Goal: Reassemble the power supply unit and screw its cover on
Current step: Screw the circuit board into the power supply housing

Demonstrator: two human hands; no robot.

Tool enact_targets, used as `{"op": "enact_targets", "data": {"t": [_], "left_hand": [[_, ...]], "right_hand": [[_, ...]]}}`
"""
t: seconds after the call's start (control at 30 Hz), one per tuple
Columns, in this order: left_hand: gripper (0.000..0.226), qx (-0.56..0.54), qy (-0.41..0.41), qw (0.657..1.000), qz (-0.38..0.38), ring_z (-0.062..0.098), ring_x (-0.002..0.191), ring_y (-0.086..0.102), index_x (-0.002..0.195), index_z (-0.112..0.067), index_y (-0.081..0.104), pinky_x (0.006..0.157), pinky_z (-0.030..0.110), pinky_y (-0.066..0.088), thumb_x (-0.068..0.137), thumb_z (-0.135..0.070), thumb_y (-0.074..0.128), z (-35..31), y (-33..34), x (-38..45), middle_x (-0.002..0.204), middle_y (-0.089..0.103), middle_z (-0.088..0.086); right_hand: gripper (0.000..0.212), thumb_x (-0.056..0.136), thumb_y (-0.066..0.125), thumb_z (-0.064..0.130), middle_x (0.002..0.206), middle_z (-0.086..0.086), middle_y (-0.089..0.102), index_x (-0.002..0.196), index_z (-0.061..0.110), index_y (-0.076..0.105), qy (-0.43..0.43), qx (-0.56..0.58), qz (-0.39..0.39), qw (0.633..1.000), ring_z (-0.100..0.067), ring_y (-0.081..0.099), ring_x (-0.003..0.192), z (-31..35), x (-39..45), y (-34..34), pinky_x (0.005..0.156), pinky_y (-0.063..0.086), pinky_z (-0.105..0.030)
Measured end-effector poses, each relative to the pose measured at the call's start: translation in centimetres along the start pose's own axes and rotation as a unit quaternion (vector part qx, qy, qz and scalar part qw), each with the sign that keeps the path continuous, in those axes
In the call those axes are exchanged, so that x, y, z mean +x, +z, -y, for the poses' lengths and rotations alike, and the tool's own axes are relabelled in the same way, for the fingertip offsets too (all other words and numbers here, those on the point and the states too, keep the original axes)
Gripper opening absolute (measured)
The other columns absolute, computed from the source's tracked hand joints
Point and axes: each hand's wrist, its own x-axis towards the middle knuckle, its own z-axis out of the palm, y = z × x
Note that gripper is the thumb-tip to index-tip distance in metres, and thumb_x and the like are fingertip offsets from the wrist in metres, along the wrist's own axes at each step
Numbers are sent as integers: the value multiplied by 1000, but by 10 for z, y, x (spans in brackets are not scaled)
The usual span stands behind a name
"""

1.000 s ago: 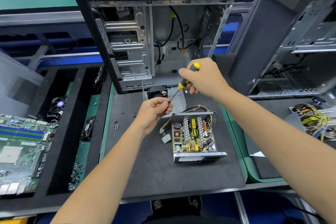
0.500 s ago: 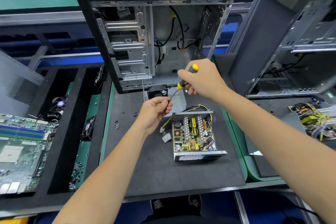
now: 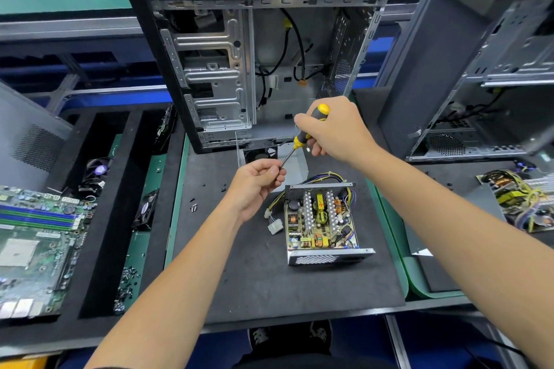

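**Screwdriver tip meeting the left fingers above the open power supply**

Little is shifting since a second ago: both hands are staying raised over the mat, the right hand's screwdriver handle tilting only a touch.

The right hand (image 3: 335, 132) is gripping the yellow-and-black screwdriver (image 3: 305, 135), fingers curled round the handle, the shaft slanting down and to the left. At its tip, the left hand (image 3: 254, 183) is pinching something between thumb and curled fingers; what it is pinching is too small to tell.

Just below and to the right of the left hand, the power supply unit (image 3: 322, 223) is lying on the dark mat (image 3: 254, 278) with its circuit board showing, its wires trailing out to a white connector (image 3: 275, 226) beneath the left wrist. Just beyond both hands, the metal cover (image 3: 295, 160) with its fan is standing apart from the unit. Behind that, an opened computer case (image 3: 254, 48) is standing upright. Left of the left forearm, small screws (image 3: 194, 207) are lying loose on the mat, and farther left a motherboard (image 3: 36, 237) is sitting in a black tray.
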Motion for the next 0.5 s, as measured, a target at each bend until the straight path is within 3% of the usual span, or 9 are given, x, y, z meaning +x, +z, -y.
{"op": "enact_targets", "data": {"t": [0.5], "left_hand": [[15,-13,-5,1000,26,11,69,64,99,-3,62,69,19,54,93,3,50,4,4,-2,77,69,4]], "right_hand": [[27,85,58,17,56,-5,68,70,-5,61,10,1,-8,1000,-19,61,40,-2,-1,1,38,45,-20]]}}
